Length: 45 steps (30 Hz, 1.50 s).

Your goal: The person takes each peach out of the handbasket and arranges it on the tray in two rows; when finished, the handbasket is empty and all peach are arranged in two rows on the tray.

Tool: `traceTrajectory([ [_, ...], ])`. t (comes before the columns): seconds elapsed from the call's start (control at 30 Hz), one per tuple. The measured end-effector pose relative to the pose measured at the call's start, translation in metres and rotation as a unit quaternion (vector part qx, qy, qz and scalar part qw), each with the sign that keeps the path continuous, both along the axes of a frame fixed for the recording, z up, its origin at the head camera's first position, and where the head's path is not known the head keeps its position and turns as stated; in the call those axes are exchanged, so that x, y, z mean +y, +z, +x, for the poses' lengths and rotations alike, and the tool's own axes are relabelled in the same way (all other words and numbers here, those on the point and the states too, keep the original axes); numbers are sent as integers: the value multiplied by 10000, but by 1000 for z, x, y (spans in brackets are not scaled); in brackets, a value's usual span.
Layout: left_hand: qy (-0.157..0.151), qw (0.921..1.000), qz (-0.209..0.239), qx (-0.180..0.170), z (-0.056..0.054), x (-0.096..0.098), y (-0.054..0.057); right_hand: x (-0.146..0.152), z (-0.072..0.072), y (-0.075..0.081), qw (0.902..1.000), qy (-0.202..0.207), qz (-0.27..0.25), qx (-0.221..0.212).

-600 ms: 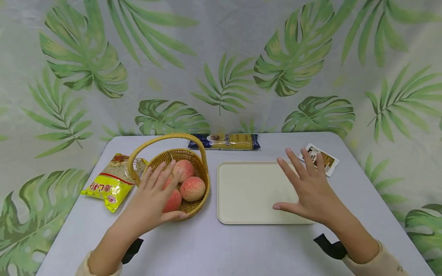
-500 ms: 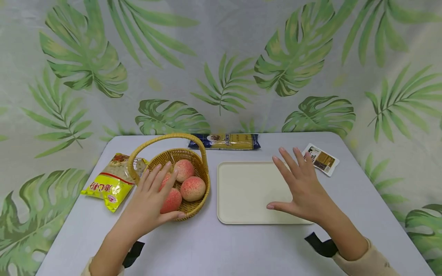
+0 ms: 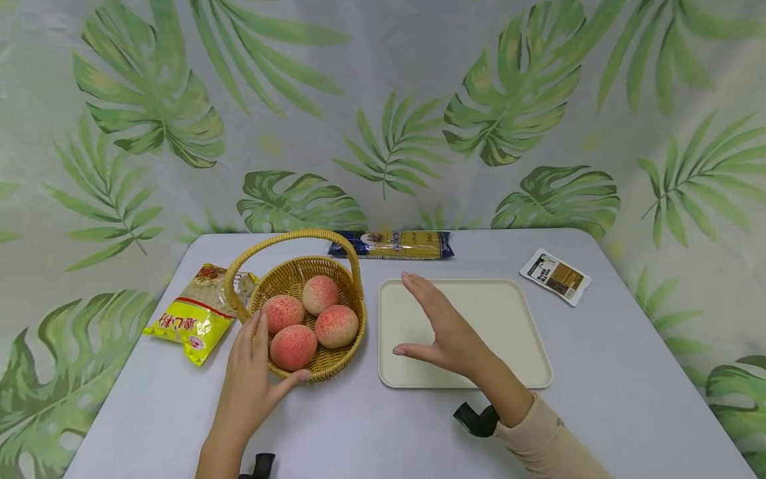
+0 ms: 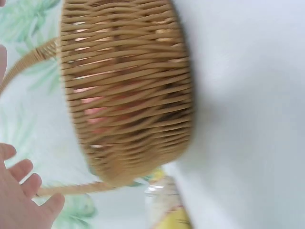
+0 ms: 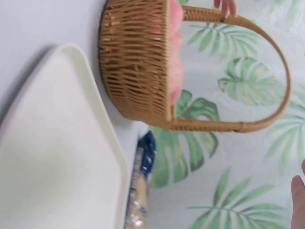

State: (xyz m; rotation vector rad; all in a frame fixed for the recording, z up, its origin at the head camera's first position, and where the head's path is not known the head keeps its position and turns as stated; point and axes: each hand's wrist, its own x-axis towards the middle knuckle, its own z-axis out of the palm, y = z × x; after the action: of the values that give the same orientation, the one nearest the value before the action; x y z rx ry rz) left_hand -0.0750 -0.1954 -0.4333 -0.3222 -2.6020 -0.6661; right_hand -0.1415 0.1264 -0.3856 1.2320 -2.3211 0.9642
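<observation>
A woven basket (image 3: 326,362) with an arched handle holds several pink peaches (image 3: 293,347). My left hand (image 3: 247,382) is at the basket's near left side, fingers extended and thumb spread along the rim. In the left wrist view the left hand (image 4: 24,198) shows at the lower left, apart from the basket wall (image 4: 128,95). My right hand (image 3: 451,336) hovers over the cream tray (image 3: 509,319), thumb and fingers spread wide with nothing between them. Only fingertips of the right hand (image 5: 299,195) show at the right wrist view's edge.
A yellow bag of dry food (image 3: 197,316) lies left of the basket. Behind the basket and tray is a blue and gold pasta packet (image 3: 397,245). A small white and brown packet (image 3: 555,276) lies at the back right. A leaf-print cloth (image 3: 383,133) hangs behind the table.
My right hand has swung left across the tray, uncovering the small packet. The left hand has drawn back and down from above the peaches to the basket's near left side.
</observation>
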Motion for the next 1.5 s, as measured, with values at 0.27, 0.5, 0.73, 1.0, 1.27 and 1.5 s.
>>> traceTrajectory([
  [0.27, 662, 9908, 941, -709, 10, 1, -21, -28, -11, -27, 9987, 121, -168, -465],
  [0.5, 874, 9825, 1306, -1000, 10, 1, -30, -41, -15, -44, 9954, -5, -110, -953],
  [0.73, 878, 9760, 1519, -1286, 10, 1, -32, -50, -19, -55, 9932, -75, -101, -1154],
  [1.0, 907, 9737, 1551, -1402, 11, 2, -31, -60, -22, -64, 9909, -48, -96, -1343],
  [1.27, 937, 9710, 1608, -1500, 11, 1, -31, -73, -28, -67, 9873, -108, 126, -1578],
  [1.5, 925, 9707, 1661, -1468, 10, 2, -31, -85, -35, -65, 9828, -50, 267, -1828],
])
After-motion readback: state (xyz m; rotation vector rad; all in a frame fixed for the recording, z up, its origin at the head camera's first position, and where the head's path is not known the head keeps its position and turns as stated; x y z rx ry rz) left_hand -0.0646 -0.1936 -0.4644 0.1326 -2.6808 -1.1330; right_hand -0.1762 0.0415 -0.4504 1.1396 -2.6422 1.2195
